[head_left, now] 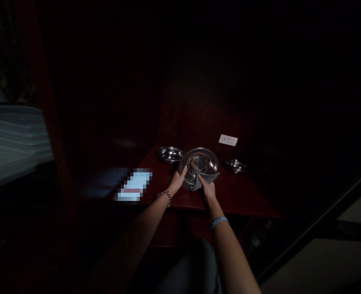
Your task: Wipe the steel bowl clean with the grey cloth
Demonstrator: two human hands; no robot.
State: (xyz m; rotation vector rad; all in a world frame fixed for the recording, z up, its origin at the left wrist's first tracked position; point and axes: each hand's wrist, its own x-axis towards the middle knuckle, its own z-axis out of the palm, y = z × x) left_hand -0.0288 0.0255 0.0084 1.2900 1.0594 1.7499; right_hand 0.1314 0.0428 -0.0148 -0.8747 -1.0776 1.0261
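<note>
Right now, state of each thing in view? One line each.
Held metal bowl: tilted, gripped at its near side
Grey cloth: folded over that bowl's near rim
Left hand: closed on the bowl's rim
Right hand: pinching cloth against bowl
Bowl at left: upright on table
Bowl at right: upright on table
Wall socket: no plug visible
Bright panel: lit, content pixelated

The middle bowl (198,162) is shiny silver with concentric rings, the cloth (203,180) plain grey. The table (238,198) is deep red, the wall socket (228,140) white. The wristband (218,222) is light blue, the bracelet (168,197) dark with paler beads, the trouser leg (195,267) dim blue-grey.
</note>
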